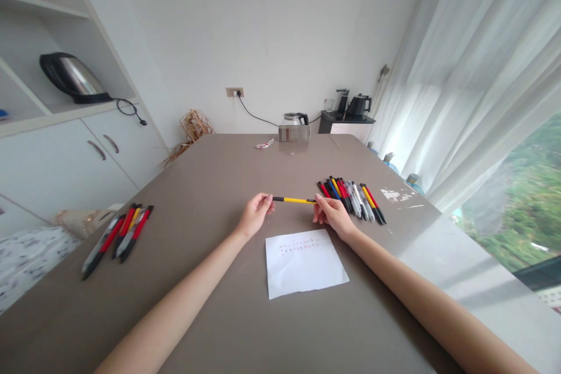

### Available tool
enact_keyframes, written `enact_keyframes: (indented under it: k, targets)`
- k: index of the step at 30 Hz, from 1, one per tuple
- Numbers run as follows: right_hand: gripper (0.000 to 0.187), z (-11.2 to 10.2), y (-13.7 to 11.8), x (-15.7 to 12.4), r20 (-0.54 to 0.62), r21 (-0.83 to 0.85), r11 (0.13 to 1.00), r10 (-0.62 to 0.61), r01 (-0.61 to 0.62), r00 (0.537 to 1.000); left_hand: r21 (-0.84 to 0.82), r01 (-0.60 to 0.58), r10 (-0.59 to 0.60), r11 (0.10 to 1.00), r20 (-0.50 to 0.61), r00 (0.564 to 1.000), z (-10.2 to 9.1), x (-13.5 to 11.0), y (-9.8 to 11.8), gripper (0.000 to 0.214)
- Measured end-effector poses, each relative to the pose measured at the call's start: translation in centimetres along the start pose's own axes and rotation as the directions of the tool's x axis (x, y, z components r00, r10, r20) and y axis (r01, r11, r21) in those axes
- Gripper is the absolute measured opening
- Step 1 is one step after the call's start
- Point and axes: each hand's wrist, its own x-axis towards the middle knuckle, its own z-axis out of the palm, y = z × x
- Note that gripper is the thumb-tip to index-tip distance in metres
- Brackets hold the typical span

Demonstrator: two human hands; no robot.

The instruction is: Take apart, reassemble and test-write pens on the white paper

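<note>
A yellow pen with black ends [294, 200] is held level between both my hands, just beyond the paper. My left hand [255, 211] pinches its black left end between thumb and fingers. At the other end, my right hand [332, 213] grips the pen the same way. Below them lies a white sheet of paper [304, 272] with a few lines of small reddish marks near its top. Right of my right hand is a row of several pens [355, 198] in red, yellow, blue, black and clear. Another group of pens [124, 228], red, yellow and clear, lies at the left.
The brown table [210, 315] stretches to the wall. A glass kettle [293, 119] stands behind a blurred box [294, 133] at its far edge. White scraps [397, 194] lie by the right edge, near the curtain [425, 87]. Cabinets [83, 146] stand at the left.
</note>
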Motion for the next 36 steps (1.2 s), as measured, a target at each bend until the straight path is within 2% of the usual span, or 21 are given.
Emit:
enact_keyframes:
  k: [6, 10, 13, 26, 32, 36]
  targets:
    - [0.042, -0.3, 0.4, 0.1, 0.009, -0.020, 1.000, 0.024, -0.023, 1.000, 0.126, -0.022, 0.017, 0.992, 0.044, 0.999, -0.1, -0.1, -0.1, 0.030]
    - [0.036, -0.3, 0.1, 0.0, 0.017, -0.009, 1.000, 0.025, -0.025, 1.000, 0.259, -0.046, 0.034, 0.965, 0.051, 0.998, -0.4, -0.1, -0.2, 0.035]
    - [0.033, -0.4, 0.0, -0.1, 0.035, -0.001, 1.000, 0.013, -0.013, 0.999, 0.295, -0.067, 0.057, 0.953, 0.045, 0.997, -0.5, -0.1, -0.2, 0.039]
    - [0.040, 0.1, -0.8, -0.5, 0.004, -0.005, 1.000, -0.017, 0.017, 1.000, 0.188, 0.002, -0.009, 0.982, 0.038, 0.999, -0.4, -0.1, -0.1, 0.043]
    - [0.047, 0.0, -0.5, -0.4, -0.078, -0.024, 1.000, -0.005, 0.003, 0.997, 0.088, 0.009, -0.007, 0.996, -0.026, 1.000, -0.3, -0.1, -0.1, 0.041]
    - [0.047, 0.1, -0.4, -0.3, -0.061, -0.026, 1.000, -0.001, 0.000, 0.998, 0.079, 0.005, -0.007, 0.997, 0.020, 1.000, -0.2, -0.1, 0.0, 0.042]
